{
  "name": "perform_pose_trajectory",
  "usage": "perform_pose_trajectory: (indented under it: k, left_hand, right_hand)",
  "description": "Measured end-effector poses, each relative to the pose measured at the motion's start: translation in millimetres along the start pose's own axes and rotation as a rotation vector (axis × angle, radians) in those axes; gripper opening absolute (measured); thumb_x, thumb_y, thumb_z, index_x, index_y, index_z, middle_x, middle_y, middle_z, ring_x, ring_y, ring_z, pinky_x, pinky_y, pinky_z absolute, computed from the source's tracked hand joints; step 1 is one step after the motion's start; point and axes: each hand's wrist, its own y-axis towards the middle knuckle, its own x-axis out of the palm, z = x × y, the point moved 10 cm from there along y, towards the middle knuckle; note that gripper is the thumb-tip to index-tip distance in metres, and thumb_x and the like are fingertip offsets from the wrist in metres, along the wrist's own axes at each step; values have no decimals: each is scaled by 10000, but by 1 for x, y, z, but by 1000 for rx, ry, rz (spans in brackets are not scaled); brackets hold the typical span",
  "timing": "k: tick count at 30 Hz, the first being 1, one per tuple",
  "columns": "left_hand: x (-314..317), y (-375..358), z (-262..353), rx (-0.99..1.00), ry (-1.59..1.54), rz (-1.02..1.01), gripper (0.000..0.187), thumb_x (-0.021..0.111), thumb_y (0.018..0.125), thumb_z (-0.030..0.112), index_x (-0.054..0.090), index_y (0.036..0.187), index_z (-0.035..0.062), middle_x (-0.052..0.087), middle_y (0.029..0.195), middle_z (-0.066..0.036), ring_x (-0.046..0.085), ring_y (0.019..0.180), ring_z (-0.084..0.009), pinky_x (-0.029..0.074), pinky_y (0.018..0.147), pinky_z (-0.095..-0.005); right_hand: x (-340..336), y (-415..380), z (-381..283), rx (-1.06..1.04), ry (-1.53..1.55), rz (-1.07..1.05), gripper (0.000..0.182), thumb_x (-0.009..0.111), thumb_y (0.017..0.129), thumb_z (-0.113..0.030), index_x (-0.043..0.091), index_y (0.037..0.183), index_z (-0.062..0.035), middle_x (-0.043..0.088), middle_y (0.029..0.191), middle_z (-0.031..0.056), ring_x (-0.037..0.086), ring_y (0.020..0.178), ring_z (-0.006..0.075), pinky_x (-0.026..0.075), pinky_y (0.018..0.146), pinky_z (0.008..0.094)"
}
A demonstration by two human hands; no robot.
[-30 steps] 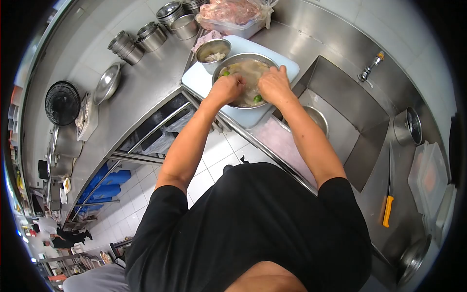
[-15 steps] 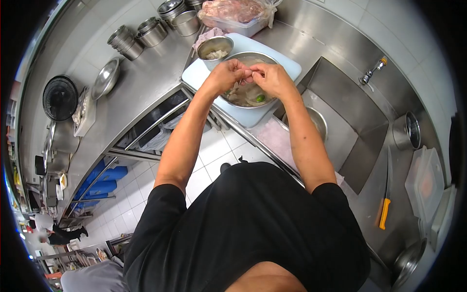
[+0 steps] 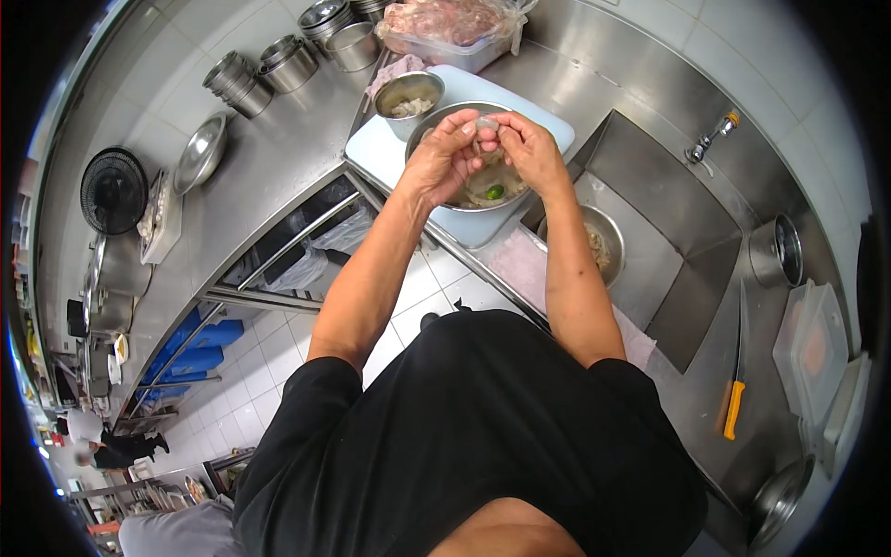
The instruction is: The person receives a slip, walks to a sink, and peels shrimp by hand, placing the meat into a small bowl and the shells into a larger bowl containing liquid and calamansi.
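Both hands are raised over a metal bowl (image 3: 458, 206) of cloudy liquid with pale pieces and a green, lime-like fruit (image 3: 495, 192) in it. Pinched between them is a small translucent grey shrimp (image 3: 486, 124), partly covered by the fingers. My left hand (image 3: 442, 160) grips it from the left with curled fingers. My right hand (image 3: 529, 154) holds its other side with thumb and fingertips. Behind my left hand stands a smaller metal pot (image 3: 401, 88) with pale pieces (image 3: 409, 107) inside. Bowl and pot rest on a light blue cutting board (image 3: 549, 130).
At my right is a steel sink (image 3: 650, 200) with a metal bowl (image 3: 614, 243) of scraps, beside a pink cloth (image 3: 520, 263). A knife (image 3: 735, 408) with an orange handle lies farther right. Bagged meat (image 3: 450, 20) sits behind the board. A person (image 3: 111, 446) is far left.
My hands have turned and lifted slightly, with the left palm now facing up more. The shrimp now shows between the fingertips. My right forearm has shifted, revealing more of the bowl in the sink.
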Motion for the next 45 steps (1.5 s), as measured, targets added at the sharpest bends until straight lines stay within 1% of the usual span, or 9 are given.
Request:
perform_pose_trajectory:
  k: [3,9,12,15,18,24,36,42,45]
  left_hand:
    - [4,-2,8,45,98,21,421,557,984,190,451,1373,71,658,970,-36,630,876,-133,501,683,-252]
    - [16,-4,27,-5,1033,134,408,622,936,291,608,1287,83,706,967,-51,655,830,-124,502,693,-270]
    - [18,-3,38,35,1098,215,351,664,903,315,688,1158,74,715,921,-53,652,810,-117,499,689,-270]
    - [16,1,50,124,1118,273,332,680,888,312,701,1098,56,713,893,-50,638,793,-121,500,693,-280]
    - [23,9,45,177,1224,149,315,698,873,292,695,1050,33,709,886,-56,624,782,-117,505,704,-286]
    - [12,14,30,-28,956,122,302,714,884,320,660,976,38,641,832,19,563,744,-56,434,644,-216]
    - [-13,28,39,38,338,202,211,665,921,264,643,1004,72,626,849,22,573,726,-81,431,613,-235]
    - [-93,47,121,161,1003,483,360,610,934,285,644,1234,88,714,999,-75,676,869,-187,521,722,-330]
    - [-69,31,130,142,1862,420,334,605,910,344,693,1163,145,719,986,-140,687,913,-274,522,791,-390]
  right_hand:
    - [-1,-2,-14,-84,-6,-20,257,572,944,-146,638,1162,-26,647,911,10,551,725,90,455,640,246]
    - [-12,-2,-33,-200,-406,99,168,629,879,-159,657,986,-33,594,883,140,630,807,288,497,724,373]
    - [-11,-6,-42,-267,-457,161,136,646,880,-120,622,946,-3,615,836,76,584,729,179,477,682,319]
    - [-10,-5,-25,-29,-281,100,103,611,903,-114,622,944,-20,606,746,55,569,661,145,476,647,309]
    - [-7,-1,-9,-65,-213,58,98,582,920,-118,616,934,-27,593,682,30,554,618,120,469,618,296]
    - [-9,-5,-13,-9,-278,-18,200,572,941,-210,617,925,-16,609,727,29,554,659,118,460,626,288]
    - [-6,-12,-34,-58,-415,-54,261,581,942,-276,650,962,-26,668,799,125,612,697,240,488,673,355]
    - [-92,-59,12,175,-301,208,243,590,936,-241,685,1073,-65,707,854,126,664,736,204,516,725,307]
    - [-132,-95,45,184,-478,250,287,600,910,-201,678,1149,-62,722,911,136,682,806,242,515,782,319]
